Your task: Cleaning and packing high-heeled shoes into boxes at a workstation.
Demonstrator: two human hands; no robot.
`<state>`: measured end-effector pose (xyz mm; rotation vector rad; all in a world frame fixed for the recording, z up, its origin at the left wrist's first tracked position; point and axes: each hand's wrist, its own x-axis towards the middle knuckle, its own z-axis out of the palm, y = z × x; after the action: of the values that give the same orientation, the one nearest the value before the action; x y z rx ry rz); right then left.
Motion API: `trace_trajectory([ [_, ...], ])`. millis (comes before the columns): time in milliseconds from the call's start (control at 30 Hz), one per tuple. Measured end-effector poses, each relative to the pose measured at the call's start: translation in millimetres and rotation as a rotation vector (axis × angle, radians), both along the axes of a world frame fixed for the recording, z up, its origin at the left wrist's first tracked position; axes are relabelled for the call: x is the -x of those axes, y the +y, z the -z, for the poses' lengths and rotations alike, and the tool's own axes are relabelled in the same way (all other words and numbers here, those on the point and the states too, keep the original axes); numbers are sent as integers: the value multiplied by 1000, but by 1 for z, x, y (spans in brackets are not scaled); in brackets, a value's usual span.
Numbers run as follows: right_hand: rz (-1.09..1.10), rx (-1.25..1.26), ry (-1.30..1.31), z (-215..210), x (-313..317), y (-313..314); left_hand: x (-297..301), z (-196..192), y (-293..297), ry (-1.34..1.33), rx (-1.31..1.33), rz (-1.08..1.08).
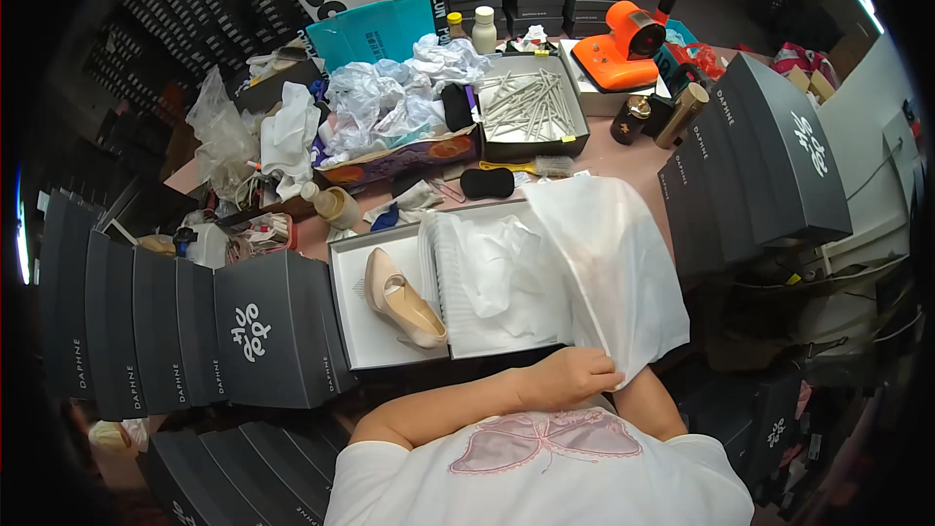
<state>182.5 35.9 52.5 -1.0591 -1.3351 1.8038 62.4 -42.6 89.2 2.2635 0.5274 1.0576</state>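
From the head view I see my left hand (570, 373), forearm crossing my chest, with its fingers closed on the lower edge of the white tissue sheet (609, 268). The sheet drapes over the right side of the open shoe box (343, 255), where a beige heeled shoe (402, 298) lies. The sheet hides my right hand; only the upper arm shows, so I can't tell its grip.

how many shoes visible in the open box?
1. A beige high-heeled shoe lies in the left half of the open shoe box. White tissue paper, held by the left hand, covers the right half and may hide another.
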Motion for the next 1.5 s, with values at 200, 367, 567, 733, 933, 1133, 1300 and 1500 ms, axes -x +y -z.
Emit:
trace_trajectory([
  [200,16,-39,39,-1,10,95,51,90,69,-16,735,-887],
  [367,-508,151,-426,49,-76,72,72,179,124,121,848,-1203],
  [567,-587,345,-609,-4,-129,59,55,193,96,-239,1045,-1062],
  [733,-246,-631,-449,-10,14,114,35,166,78,-537,1108,-1143],
  [933,-563,-761,-870,100,97,129,60,150,55,-608,969,-1268],
  [1133,-926,-406,-384,-19,57,38,77,130,35,-904,924,-1137],
  [1300,-668,-578,-307,-68,115,44,65,137,-23,-941,1096,-1214],
  [1500,-1116,-1422,-380,23,220,-9,34,166,-4,-167,1196,-1071],
])
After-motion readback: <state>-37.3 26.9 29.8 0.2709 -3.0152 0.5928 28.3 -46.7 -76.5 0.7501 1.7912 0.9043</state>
